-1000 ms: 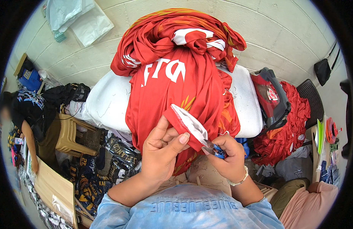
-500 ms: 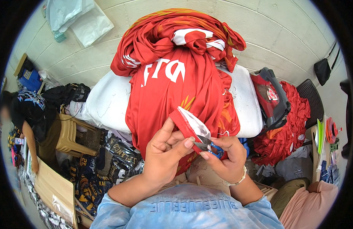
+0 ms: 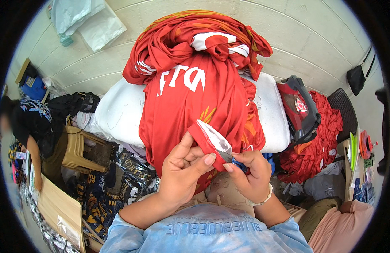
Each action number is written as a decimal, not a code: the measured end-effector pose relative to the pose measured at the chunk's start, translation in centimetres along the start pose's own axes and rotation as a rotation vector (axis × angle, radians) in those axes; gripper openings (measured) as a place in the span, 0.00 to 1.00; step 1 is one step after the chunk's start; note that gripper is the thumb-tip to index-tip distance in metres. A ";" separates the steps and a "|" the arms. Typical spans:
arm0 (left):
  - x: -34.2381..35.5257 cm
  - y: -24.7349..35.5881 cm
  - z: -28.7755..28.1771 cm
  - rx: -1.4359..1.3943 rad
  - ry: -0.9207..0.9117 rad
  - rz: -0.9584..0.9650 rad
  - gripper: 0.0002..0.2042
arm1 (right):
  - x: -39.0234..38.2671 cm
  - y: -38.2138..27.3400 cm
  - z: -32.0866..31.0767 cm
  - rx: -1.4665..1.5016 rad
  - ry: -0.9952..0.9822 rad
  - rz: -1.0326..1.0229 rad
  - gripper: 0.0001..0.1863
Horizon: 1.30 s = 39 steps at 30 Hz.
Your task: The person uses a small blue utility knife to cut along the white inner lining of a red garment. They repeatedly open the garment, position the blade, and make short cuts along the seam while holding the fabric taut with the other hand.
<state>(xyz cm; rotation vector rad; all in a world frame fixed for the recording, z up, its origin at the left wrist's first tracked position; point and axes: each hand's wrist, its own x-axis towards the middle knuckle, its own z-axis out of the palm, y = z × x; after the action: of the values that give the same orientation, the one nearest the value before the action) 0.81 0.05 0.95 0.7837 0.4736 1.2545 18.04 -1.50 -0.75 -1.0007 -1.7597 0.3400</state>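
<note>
My left hand (image 3: 180, 177) pinches a red fabric band (image 3: 203, 141) with a white inner side, held in front of a big bundle of red jerseys (image 3: 174, 109) with white and gold prints. My right hand (image 3: 252, 177), with a beaded bracelet at the wrist, is closed on blue-handled scissors (image 3: 239, 165) at the band's right end. The metal blade lies within the band's loop, partly hidden by fabric and fingers. The bundle rests on a white padded board (image 3: 114, 114).
At left, a person (image 3: 32, 122) in black works beside stacked tan stools (image 3: 79, 149), dark printed garments (image 3: 98, 194) and a wooden board (image 3: 55, 202). At right lie a red-grey bag (image 3: 294, 109), piled red fabric (image 3: 309, 156) and a shelf with supplies (image 3: 353, 160). A pink-clad person (image 3: 342, 227) sits lower right.
The band and my left fingers have shifted slightly down and right. The scissor blade moved leftward over the band and now sits more hidden inside it.
</note>
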 end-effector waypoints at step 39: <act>-0.2 -1.1 -0.8 0.552 -0.158 0.245 0.29 | 0.4 -0.9 -0.5 -0.212 0.071 -0.167 0.23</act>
<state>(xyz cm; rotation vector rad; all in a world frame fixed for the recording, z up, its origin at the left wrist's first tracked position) 0.91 -0.08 -0.39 1.4317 0.6180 1.2863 17.99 -1.88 0.28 -0.9924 -1.8266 0.0117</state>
